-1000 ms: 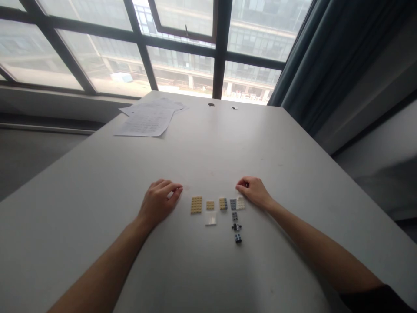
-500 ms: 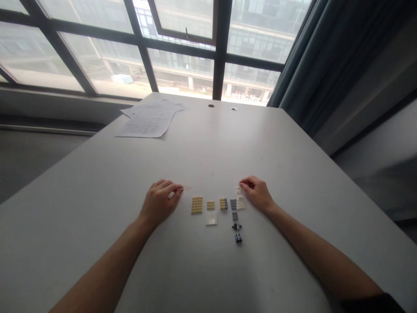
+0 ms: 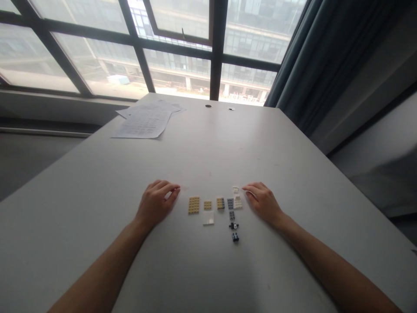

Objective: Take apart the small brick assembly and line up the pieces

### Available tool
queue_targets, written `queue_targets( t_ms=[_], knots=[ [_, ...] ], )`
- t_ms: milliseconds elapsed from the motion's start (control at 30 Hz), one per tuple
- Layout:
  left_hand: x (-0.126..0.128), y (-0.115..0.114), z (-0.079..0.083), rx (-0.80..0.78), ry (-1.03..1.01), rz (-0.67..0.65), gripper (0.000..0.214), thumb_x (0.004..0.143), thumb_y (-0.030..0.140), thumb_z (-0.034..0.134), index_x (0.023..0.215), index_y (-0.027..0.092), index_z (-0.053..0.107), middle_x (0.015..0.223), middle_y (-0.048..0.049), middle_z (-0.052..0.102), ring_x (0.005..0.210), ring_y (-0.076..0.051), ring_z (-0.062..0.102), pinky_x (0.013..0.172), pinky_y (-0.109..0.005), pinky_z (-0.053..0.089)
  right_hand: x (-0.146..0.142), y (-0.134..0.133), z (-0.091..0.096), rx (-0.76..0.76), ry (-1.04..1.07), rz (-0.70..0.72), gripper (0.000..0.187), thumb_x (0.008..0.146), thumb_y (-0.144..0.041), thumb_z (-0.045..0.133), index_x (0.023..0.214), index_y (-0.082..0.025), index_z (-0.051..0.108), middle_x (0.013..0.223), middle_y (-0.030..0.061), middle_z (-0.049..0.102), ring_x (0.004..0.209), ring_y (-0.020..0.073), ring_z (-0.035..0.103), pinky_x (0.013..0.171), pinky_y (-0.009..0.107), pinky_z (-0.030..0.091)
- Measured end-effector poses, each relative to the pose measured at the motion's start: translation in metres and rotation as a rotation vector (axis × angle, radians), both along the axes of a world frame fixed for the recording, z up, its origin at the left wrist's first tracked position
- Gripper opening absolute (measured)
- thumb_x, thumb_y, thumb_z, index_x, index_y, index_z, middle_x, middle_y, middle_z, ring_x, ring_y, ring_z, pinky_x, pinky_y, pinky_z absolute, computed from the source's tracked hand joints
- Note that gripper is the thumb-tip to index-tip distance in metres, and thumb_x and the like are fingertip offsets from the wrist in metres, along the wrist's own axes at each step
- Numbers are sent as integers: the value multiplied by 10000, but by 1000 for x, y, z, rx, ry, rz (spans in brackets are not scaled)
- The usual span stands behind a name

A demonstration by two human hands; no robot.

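My left hand rests on the white table to the left of the bricks, loosely curved and holding nothing. Closest to it lies a tan studded plate. On the other side, my right hand is open, its fingertips just right of a small white piece and not gripping it. Below that piece is a white studded brick, beside a grey plate. Between the hands sit a smaller tan plate, a tan-and-grey brick and a smooth white tile.
A column of small pieces runs toward me: a dark grey plate, a black-and-white piece and a dark blue brick. Printed papers lie at the far left of the table. A dark curtain hangs at right.
My right hand has drawn back to the right from the small white piece, which now lies apart from the fingers. The left hand stays in place; the view has shifted slightly.
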State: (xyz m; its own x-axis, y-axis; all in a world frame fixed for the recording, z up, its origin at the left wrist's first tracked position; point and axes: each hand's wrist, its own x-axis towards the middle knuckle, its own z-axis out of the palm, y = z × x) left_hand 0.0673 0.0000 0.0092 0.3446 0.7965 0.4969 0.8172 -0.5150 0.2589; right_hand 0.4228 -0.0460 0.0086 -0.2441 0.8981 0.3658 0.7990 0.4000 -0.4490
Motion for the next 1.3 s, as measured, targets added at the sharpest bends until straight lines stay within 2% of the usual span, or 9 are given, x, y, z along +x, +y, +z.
queue_targets(
  t_ms=[167, 267, 333, 533, 700, 1000, 1300],
  knots=[
    [-2, 0, -1, 23, -43, 14, 263, 883, 298, 493, 1098, 197, 606, 849, -38, 639, 829, -192, 579, 825, -331, 455, -11, -3, 4, 3, -96, 62, 297, 872, -99, 466, 1084, -197, 650, 1076, 66, 662, 993, 213, 556, 913, 386, 463],
    [-3, -1, -1, 29, -68, 18, 284, 881, 305, 502, 1139, 206, 569, 839, -28, 615, 799, -182, 574, 789, -315, 466, -15, -3, 8, -18, -141, 78, 368, 845, -40, 451, 1129, -187, 634, 1120, 66, 654, 1017, 212, 551, 933, 379, 455],
    [-3, -1, -1, 29, -73, 11, 279, 884, 304, 502, 1138, 206, 564, 833, -26, 606, 796, -179, 571, 776, -309, 469, -18, -2, 10, -35, -174, 88, 396, 836, -22, 450, 1151, -185, 625, 1139, 66, 647, 1031, 210, 546, 939, 377, 450],
    [-2, -1, -1, 48, -75, 0, 258, 893, 287, 504, 1112, 181, 587, 825, -26, 609, 795, -172, 569, 778, -306, 469, -25, 1, 12, -20, -271, 79, 304, 879, -97, 483, 1126, -178, 640, 1116, 85, 638, 1035, 214, 521, 931, 365, 435],
    [-2, -1, -3, 52, -72, -11, 251, 892, 285, 507, 1095, 173, 603, 827, -30, 618, 799, -173, 570, 772, -304, 473, -27, 2, 12, -24, -311, 31, 327, 861, -77, 498, 1126, -200, 645, 1076, 66, 639, 1009, 208, 510, 921, 340, 421],
    [-3, 0, -3, 72, -73, -25, 220, 887, 270, 511, 1037, 172, 639, 823, -33, 633, 800, -173, 574, 771, -299, 474, -31, 2, 12, -16, -420, 53, 254, 900, -131, 505, 1111, -195, 631, 1052, 63, 657, 998, 205, 520, 864, 324, 395],
    [-4, 0, -4, 87, -68, -28, 196, 886, 270, 515, 970, 170, 661, 869, -47, 651, 819, -180, 588, 801, -318, 475, -30, 2, 8, -21, -433, 55, 267, 908, -131, 488, 1129, -194, 623, 1074, 74, 660, 1025, 201, 522, 871, 325, 380]
  ],
)
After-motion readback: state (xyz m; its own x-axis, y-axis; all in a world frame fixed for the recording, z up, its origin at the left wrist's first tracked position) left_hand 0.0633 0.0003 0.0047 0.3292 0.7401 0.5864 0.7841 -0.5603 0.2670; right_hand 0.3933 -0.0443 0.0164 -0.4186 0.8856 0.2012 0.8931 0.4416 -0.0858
